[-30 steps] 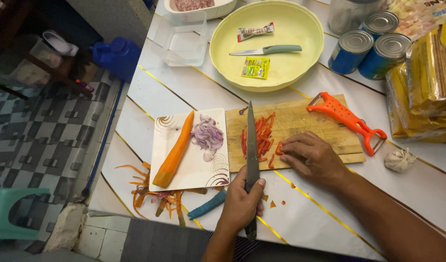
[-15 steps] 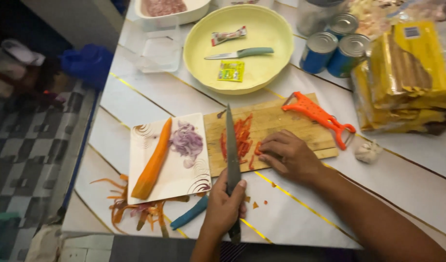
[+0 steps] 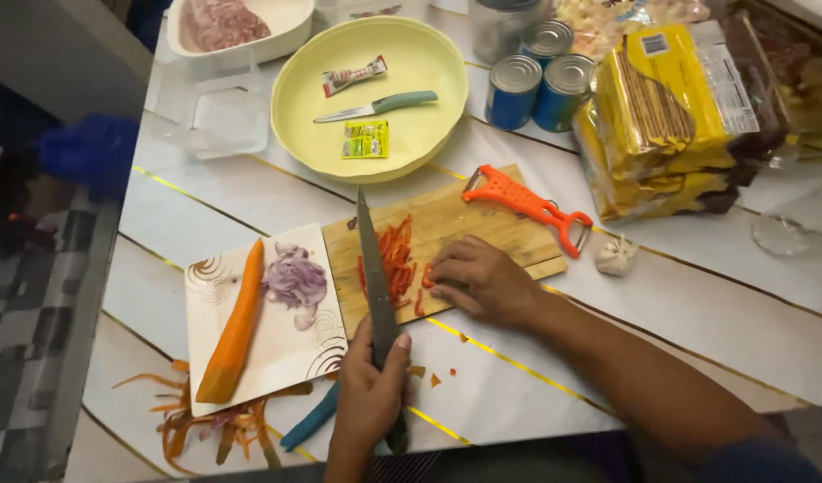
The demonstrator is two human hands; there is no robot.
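My left hand (image 3: 368, 394) grips the handle of a long kitchen knife (image 3: 372, 268). Its blade lies across the wooden cutting board (image 3: 491, 224), pointing away from me. Just right of the blade lies a heap of thin red pepper strips (image 3: 395, 259). My right hand (image 3: 482, 282) rests palm down on the board, its fingertips on the red pieces next to the blade. Left of the board stands a white square plate (image 3: 210, 277) with a peeled carrot (image 3: 236, 326) and sliced purple onion (image 3: 295, 282).
An orange peeler (image 3: 527, 201) lies on the board's far end, a garlic bulb (image 3: 615, 257) beside it. Behind are a yellow bowl (image 3: 295, 107) holding a small knife (image 3: 379, 105) and sachets, cans (image 3: 540, 85) and yellow packets (image 3: 670, 116). Carrot peelings (image 3: 205, 429) lie at the table's near edge.
The view has slid so everything sits further left in frame. Relative to the board, both hands and the knife stay where they were.
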